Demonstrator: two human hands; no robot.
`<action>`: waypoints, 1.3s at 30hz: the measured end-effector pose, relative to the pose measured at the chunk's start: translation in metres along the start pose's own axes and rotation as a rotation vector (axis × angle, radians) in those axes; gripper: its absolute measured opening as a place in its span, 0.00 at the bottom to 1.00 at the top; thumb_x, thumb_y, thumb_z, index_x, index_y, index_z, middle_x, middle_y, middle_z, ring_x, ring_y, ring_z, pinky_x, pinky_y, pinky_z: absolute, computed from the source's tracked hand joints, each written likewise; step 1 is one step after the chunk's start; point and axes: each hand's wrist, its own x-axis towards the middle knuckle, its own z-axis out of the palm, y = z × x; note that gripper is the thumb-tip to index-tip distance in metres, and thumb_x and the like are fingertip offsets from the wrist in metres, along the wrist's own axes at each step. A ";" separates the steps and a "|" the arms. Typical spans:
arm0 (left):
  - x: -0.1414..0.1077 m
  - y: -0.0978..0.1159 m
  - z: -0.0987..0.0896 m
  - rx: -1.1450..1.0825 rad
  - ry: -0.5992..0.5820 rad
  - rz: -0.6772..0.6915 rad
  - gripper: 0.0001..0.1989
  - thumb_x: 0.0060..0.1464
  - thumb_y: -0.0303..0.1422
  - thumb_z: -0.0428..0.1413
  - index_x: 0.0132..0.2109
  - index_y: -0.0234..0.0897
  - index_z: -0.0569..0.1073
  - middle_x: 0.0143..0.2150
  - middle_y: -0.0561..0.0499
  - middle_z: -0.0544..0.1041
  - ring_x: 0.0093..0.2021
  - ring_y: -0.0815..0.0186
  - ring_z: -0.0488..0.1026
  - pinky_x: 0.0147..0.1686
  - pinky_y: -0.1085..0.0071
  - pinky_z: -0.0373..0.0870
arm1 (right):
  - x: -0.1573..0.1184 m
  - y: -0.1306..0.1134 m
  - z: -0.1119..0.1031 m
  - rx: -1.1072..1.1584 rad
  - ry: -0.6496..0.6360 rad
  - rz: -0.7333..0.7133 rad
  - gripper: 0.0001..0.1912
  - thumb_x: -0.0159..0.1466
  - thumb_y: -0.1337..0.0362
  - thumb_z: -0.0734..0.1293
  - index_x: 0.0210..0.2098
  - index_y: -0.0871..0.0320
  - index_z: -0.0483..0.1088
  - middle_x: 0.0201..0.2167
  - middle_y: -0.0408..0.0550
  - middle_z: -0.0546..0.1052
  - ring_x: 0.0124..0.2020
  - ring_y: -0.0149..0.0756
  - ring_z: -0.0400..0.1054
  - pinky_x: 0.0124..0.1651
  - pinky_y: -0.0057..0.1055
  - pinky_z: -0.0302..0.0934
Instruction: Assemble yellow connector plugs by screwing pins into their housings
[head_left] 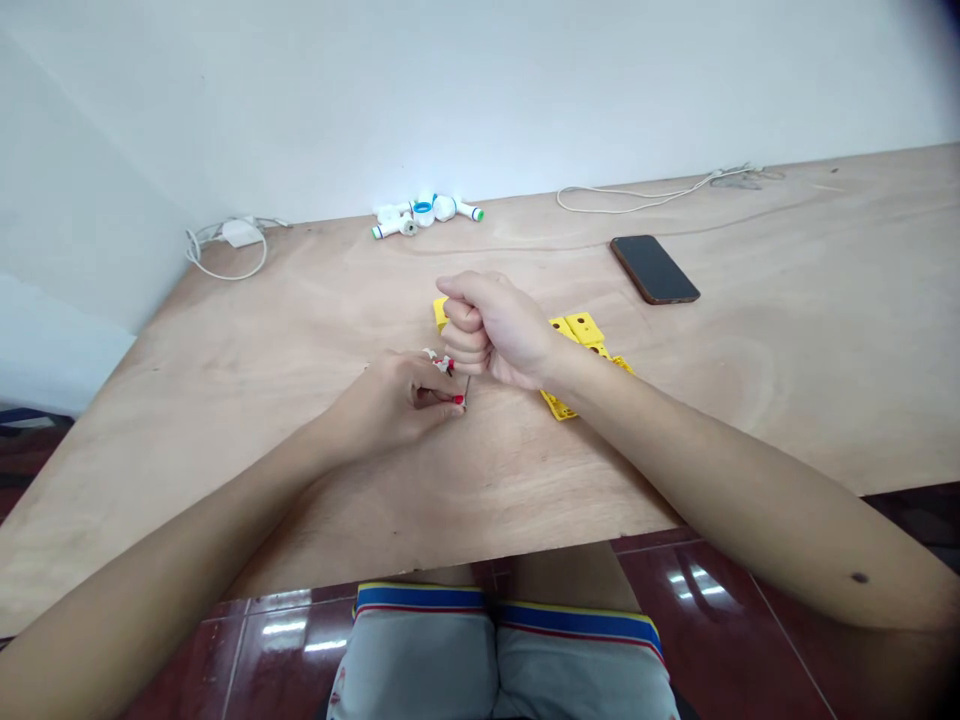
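Two bare hands sit close together just above a plywood tabletop (772, 400), almost touching. The left hand (394, 405) is curled, its fingertips (450, 398) pinched around a small white-and-red piece (442, 364); the piece is too small and too hidden to name. A thin, pale sliver stands just beside those fingertips, but what it is cannot be made out. The right hand (491, 330) is closed in a fist, knuckles up and fingers turned toward the left hand. A yellow plastic piece (441, 314) pokes out at the fist's far edge; whether the fist grips it or it merely lies behind cannot be told.

More flat yellow pieces with round holes (577, 328) lie just under and beyond the right wrist, partly hidden by it, with one (559, 405) below the wrist. Farther ahead of the hands, a black smartphone (654, 270) lies to the right, and a cluster of white pipe fittings with blue and green rings (427, 212) sits near the wall (315, 100). A white cable (637, 198) runs along the table's far right, and a white charger with its coiled cord (240, 235) lies at the far left. Below the hands, past the table edge, are grey shorts (420, 650) and a glossy red tile floor (720, 620).
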 end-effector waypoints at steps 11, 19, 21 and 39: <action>0.000 -0.001 0.001 -0.056 0.016 -0.108 0.07 0.66 0.30 0.63 0.40 0.38 0.86 0.35 0.51 0.81 0.32 0.68 0.66 0.31 0.69 0.61 | -0.006 -0.003 -0.005 0.101 0.116 -0.049 0.29 0.72 0.60 0.63 0.21 0.50 0.41 0.16 0.34 0.43 0.20 0.27 0.33 0.22 0.29 0.36; 0.000 -0.003 0.003 -0.060 0.054 -0.104 0.05 0.66 0.28 0.63 0.41 0.39 0.85 0.37 0.51 0.83 0.33 0.68 0.69 0.32 0.69 0.63 | -0.007 -0.001 -0.003 0.151 0.157 -0.090 0.29 0.73 0.60 0.61 0.22 0.50 0.40 0.16 0.33 0.42 0.21 0.28 0.32 0.22 0.29 0.36; 0.000 -0.004 0.004 -0.061 0.064 -0.110 0.05 0.65 0.28 0.64 0.41 0.39 0.86 0.38 0.50 0.84 0.33 0.68 0.71 0.32 0.69 0.63 | -0.007 0.001 -0.001 0.153 0.173 -0.091 0.28 0.73 0.60 0.62 0.22 0.50 0.40 0.16 0.33 0.42 0.21 0.28 0.32 0.22 0.29 0.37; -0.001 0.000 0.003 -0.082 0.045 -0.112 0.08 0.65 0.27 0.63 0.41 0.36 0.88 0.36 0.49 0.86 0.32 0.68 0.73 0.32 0.71 0.66 | -0.006 0.008 0.023 -0.106 0.093 -0.162 0.28 0.74 0.59 0.65 0.19 0.52 0.54 0.14 0.34 0.49 0.17 0.25 0.39 0.19 0.26 0.40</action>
